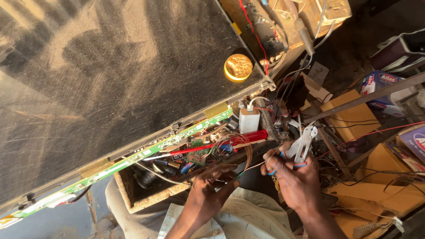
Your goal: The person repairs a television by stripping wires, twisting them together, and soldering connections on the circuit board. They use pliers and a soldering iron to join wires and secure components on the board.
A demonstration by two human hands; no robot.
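My hands work a thin wire with small pliers, low and a bit right of the middle.

The wire (pixel 248 167) runs between my hands. My left hand (pixel 208 188) pinches one end with its fingertips, the other fingers loosely spread. My right hand (pixel 294 179), at 3 o'clock from it, grips the pliers (pixel 302 144), fingers curled tight round the handles, jaws up and a little apart. I think I am about to trim or strip the wire; next the jaws must meet it. At 10 o'clock sits a box (pixel 133 197) of parts, under a big dusty panel (pixel 110 75).
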